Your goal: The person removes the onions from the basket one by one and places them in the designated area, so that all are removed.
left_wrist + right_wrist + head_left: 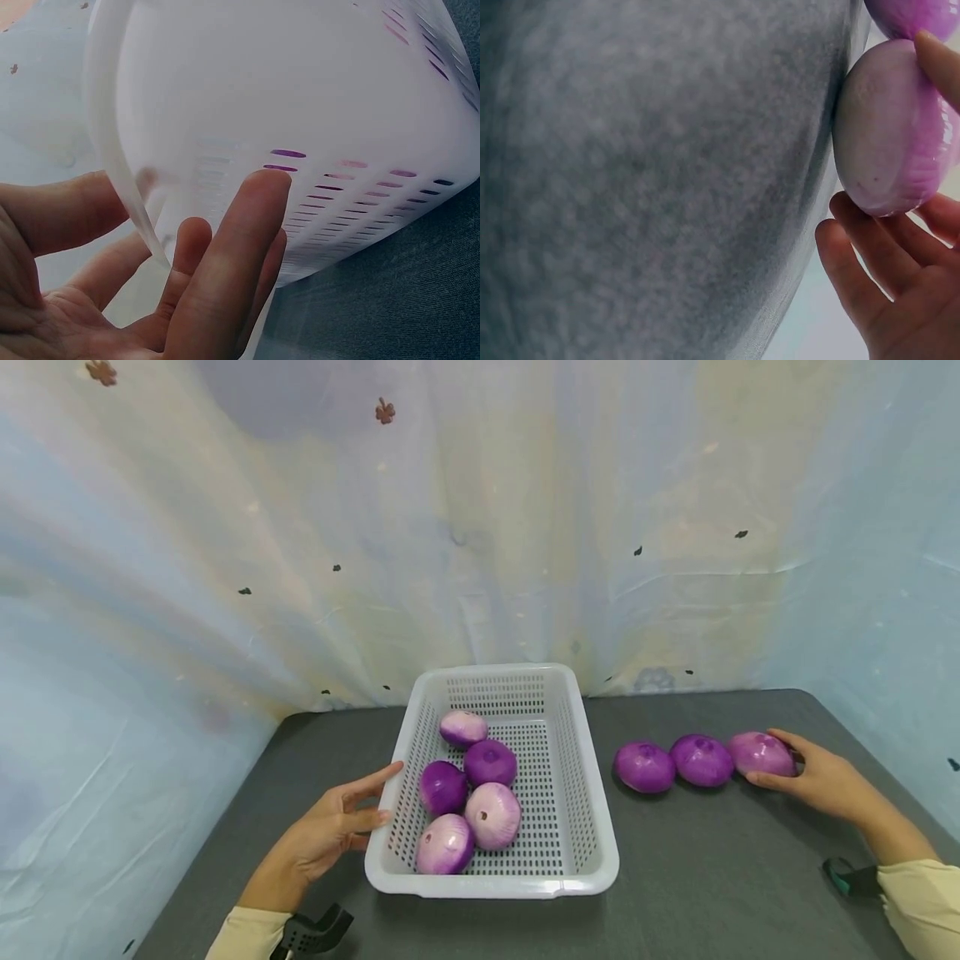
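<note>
A white perforated plastic basket (492,887) stands on the dark table with several purple-and-white onions (492,816) inside, gathered toward its left. At its left side my left hand (327,828) holds the rim; the left wrist view shows fingers (244,225) along the outer wall and one digit passing behind the rim. To the right of the basket, three onions sit in a row: one purple onion (644,767), another purple onion (702,760) and a paler onion (761,754). My right hand (832,781) grips that paler one, thumb and fingers around its right side.
The dark grey table (697,868) runs back to a pale patterned curtain (495,527), which also hangs along the left and right. Dark straps with wrist devices (318,931) sit by both sleeves.
</note>
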Action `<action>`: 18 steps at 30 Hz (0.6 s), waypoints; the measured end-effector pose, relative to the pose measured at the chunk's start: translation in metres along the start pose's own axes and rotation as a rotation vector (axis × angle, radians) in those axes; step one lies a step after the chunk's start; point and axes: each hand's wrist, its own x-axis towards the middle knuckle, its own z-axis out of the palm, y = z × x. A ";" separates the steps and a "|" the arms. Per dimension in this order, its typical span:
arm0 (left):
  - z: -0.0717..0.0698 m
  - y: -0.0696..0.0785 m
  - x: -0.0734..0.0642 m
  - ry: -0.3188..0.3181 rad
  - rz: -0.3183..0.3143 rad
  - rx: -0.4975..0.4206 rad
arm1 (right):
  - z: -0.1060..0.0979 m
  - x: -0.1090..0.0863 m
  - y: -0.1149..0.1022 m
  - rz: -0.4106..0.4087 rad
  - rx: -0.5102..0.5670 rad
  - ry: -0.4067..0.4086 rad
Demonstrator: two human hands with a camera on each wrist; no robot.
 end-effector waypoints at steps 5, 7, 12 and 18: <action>0.000 -0.001 0.001 -0.021 0.006 -0.003 | -0.006 -0.002 -0.002 -0.003 -0.003 0.001; -0.001 -0.001 0.001 -0.025 0.006 -0.005 | -0.011 -0.003 -0.006 -0.010 -0.010 0.007; -0.001 0.000 -0.001 -0.013 0.006 0.002 | -0.024 0.001 -0.032 -0.065 -0.011 0.057; 0.000 0.002 -0.005 -0.018 0.015 0.001 | -0.046 0.008 -0.107 -0.131 0.048 0.058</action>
